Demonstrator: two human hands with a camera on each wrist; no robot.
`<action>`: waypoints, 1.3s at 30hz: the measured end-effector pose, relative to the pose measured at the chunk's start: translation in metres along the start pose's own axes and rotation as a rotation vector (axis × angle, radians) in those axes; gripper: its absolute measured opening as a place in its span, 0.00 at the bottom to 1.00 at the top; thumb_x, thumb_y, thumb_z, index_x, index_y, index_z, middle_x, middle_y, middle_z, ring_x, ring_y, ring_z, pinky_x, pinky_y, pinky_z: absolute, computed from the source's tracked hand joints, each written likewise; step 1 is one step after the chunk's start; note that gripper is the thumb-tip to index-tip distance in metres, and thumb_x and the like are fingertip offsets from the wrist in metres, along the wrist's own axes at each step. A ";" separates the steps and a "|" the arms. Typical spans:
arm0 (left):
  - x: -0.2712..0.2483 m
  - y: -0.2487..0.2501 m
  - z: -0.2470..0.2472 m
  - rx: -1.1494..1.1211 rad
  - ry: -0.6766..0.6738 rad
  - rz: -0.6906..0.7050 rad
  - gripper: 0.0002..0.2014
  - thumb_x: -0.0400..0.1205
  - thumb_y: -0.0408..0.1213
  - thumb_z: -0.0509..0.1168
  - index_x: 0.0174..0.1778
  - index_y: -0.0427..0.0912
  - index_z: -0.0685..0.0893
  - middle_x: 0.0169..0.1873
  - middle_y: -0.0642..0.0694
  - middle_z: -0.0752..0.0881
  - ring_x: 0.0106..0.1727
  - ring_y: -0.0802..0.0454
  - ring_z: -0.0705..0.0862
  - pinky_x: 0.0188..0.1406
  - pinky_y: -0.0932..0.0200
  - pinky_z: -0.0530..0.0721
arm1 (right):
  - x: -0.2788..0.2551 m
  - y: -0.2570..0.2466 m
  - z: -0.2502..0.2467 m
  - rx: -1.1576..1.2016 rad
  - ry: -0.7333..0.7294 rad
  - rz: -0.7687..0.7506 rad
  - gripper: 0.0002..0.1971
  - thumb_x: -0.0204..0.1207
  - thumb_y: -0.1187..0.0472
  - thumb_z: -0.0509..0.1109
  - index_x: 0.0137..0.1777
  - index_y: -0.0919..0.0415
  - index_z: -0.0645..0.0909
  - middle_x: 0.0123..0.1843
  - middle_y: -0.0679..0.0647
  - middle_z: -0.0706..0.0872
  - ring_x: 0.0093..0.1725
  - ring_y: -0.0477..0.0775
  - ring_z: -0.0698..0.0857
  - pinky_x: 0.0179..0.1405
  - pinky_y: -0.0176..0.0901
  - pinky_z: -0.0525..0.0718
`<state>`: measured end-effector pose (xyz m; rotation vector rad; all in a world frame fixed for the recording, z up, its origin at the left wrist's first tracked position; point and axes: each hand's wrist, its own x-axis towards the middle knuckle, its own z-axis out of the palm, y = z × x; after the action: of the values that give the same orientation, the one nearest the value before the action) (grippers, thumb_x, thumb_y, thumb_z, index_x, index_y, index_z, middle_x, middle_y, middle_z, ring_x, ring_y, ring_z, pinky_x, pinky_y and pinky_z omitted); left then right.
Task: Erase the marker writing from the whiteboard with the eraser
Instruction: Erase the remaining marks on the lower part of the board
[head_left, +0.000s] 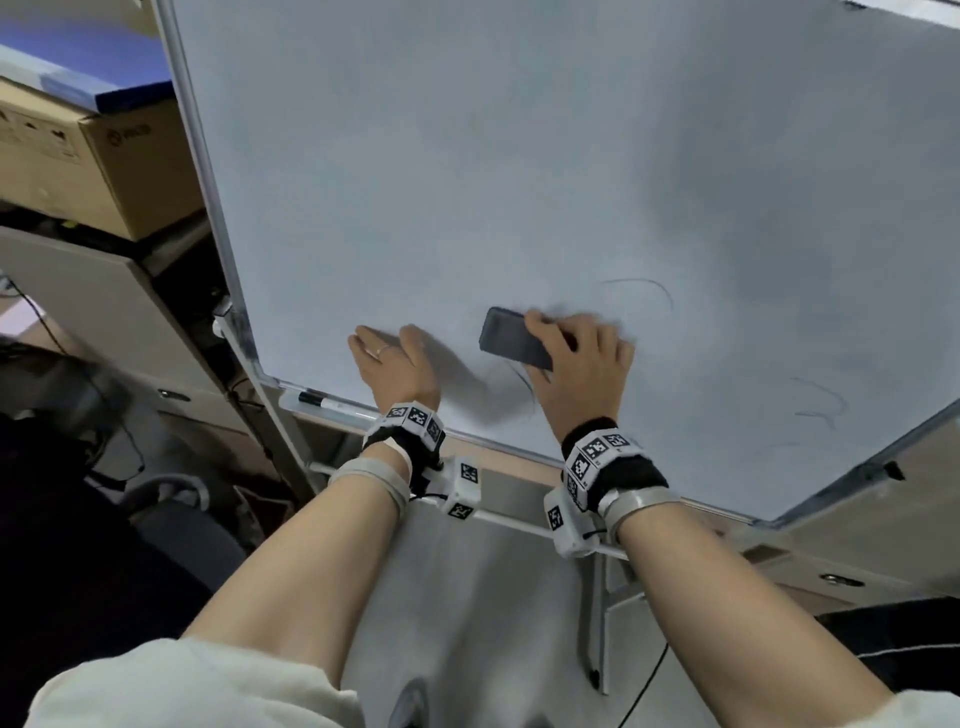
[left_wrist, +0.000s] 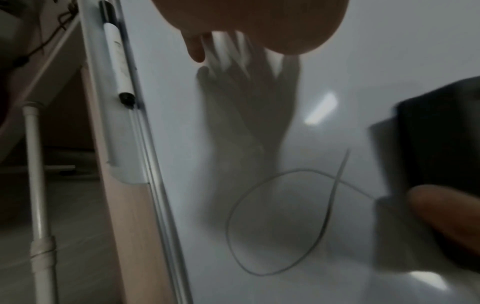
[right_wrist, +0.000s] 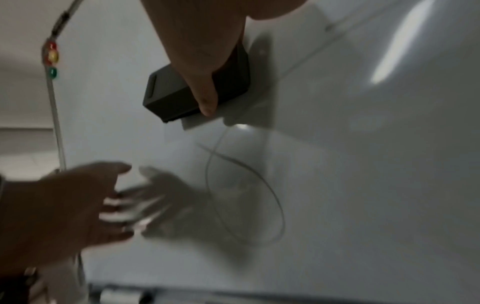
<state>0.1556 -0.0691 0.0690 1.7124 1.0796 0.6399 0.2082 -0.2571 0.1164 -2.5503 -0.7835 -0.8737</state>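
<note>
A large whiteboard fills the head view. My right hand grips a dark rectangular eraser and presses it flat on the board's lower middle. In the right wrist view the eraser sits under my thumb, just above a looped marker line. The same loop shows in the left wrist view beside the eraser. Faint marker strokes lie at the lower right, and an arc above the eraser. My left hand lies flat on the board with straight fingers, left of the eraser.
A black-capped marker lies in the tray under the board's lower left edge. Cardboard boxes are stacked to the left. The board's stand legs and a cable run below it.
</note>
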 end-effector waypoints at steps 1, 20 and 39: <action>-0.002 -0.006 -0.002 0.012 -0.010 0.012 0.36 0.92 0.55 0.48 0.90 0.36 0.47 0.89 0.38 0.47 0.89 0.35 0.54 0.88 0.42 0.57 | -0.012 -0.001 0.010 0.006 -0.071 -0.033 0.31 0.63 0.54 0.85 0.68 0.42 0.84 0.56 0.53 0.83 0.53 0.63 0.77 0.52 0.54 0.67; -0.027 -0.057 0.012 0.052 -0.141 -0.050 0.33 0.92 0.52 0.48 0.89 0.35 0.53 0.89 0.40 0.48 0.90 0.44 0.52 0.86 0.55 0.51 | -0.095 0.015 0.061 0.004 -0.300 -0.006 0.32 0.56 0.62 0.88 0.62 0.46 0.87 0.54 0.55 0.83 0.55 0.64 0.78 0.48 0.52 0.65; -0.019 -0.081 0.008 0.076 -0.055 -0.026 0.23 0.91 0.49 0.51 0.79 0.40 0.71 0.76 0.46 0.69 0.60 0.53 0.75 0.57 0.57 0.69 | -0.095 -0.019 0.093 -0.012 -0.292 -0.067 0.26 0.64 0.66 0.83 0.61 0.45 0.87 0.52 0.55 0.84 0.55 0.62 0.73 0.49 0.53 0.68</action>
<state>0.1230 -0.0793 -0.0077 1.7677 1.0982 0.5384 0.1768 -0.2362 -0.0122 -2.7125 -0.9544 -0.5301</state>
